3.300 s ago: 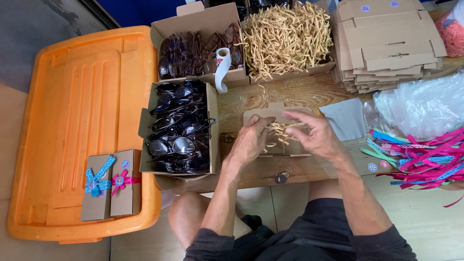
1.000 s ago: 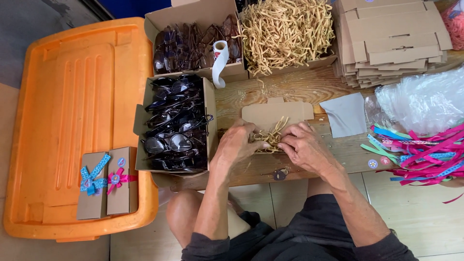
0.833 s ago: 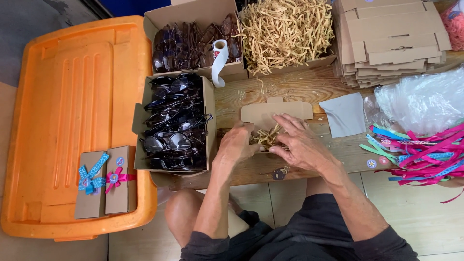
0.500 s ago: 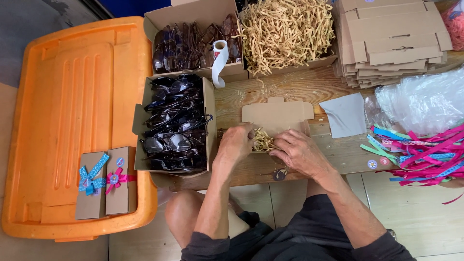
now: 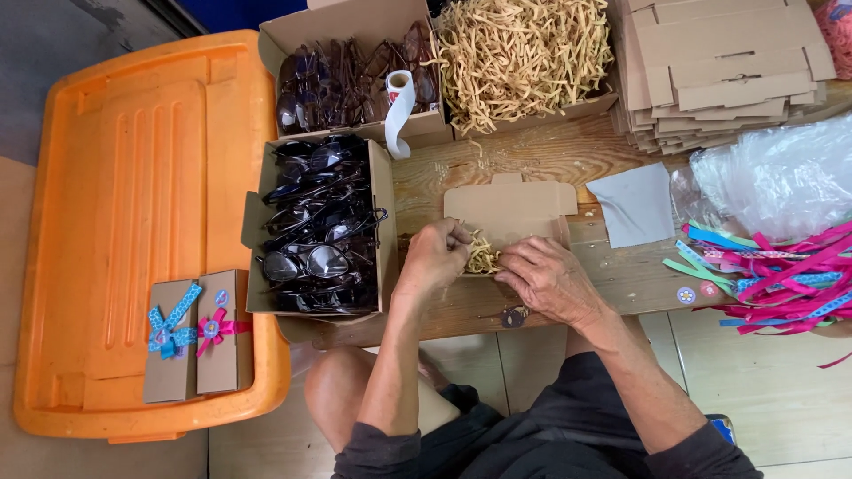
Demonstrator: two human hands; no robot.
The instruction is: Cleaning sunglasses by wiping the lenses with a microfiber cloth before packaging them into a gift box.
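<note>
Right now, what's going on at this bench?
A seated person has both hands in a small open cardboard box on the wooden table. The left hand and right hand press tan shredded paper filler into it; the lid flap stands open behind. Beside the left hand sits a carton of dark glasses. A bigger filler pile and flat box blanks lie beyond. Two ribbon-tied boxes rest on an orange bin lid.

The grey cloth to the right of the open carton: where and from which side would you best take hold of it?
Pinch the grey cloth at its lower right corner, coming from above: it lies flat on the wooden table, and that corner lifts slightly, clear of the open carton.
</note>
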